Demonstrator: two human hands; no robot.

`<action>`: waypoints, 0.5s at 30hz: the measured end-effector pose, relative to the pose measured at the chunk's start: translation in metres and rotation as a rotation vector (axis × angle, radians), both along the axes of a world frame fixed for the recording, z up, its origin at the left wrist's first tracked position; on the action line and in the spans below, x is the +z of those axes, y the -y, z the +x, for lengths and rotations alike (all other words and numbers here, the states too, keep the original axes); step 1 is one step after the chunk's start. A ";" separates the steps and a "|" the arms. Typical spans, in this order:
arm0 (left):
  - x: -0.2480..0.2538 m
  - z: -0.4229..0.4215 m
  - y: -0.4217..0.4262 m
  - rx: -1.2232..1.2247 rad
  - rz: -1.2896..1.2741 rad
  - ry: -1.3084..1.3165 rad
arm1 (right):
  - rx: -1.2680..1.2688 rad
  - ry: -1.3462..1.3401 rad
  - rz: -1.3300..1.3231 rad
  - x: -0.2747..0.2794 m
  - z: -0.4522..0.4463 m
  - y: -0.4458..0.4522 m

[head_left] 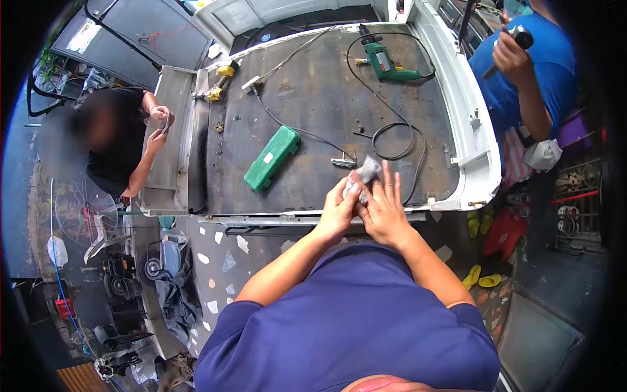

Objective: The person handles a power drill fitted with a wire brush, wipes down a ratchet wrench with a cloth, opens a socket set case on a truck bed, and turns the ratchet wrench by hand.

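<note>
Just over the near edge of the truck bed, my left hand (pixel 338 210) is closed on a crumpled pale grey rag (pixel 369 168). My right hand (pixel 386 214) is against the rag with its fingers stretched out and somewhat apart. Part of the rag is hidden between the two hands. A small metal tool (pixel 343 163) lies on the bed beyond my left hand. Farther left rests a closed green case (pixel 271 159). A black cable (pixel 374 138) loops beyond my right hand and runs to a green power drill (pixel 385 62).
On the bed (pixel 307 85) are a yellow cordless tool (pixel 225 78) and a white socket block (pixel 251 83). A person in black (pixel 121 144) holds something at left. Another in blue (pixel 545 59) holds a dark-headed tool (pixel 521 37). Yellow shoes (pixel 490 281) lie on the floor.
</note>
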State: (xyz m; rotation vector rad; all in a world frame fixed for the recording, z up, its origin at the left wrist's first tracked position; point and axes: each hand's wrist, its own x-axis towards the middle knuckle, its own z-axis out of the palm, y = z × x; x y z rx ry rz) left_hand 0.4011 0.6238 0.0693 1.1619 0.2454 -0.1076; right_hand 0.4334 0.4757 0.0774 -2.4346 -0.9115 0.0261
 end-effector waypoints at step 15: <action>-0.064 -0.021 -0.139 -0.085 0.947 -0.227 | -0.464 0.247 0.240 0.017 0.058 0.096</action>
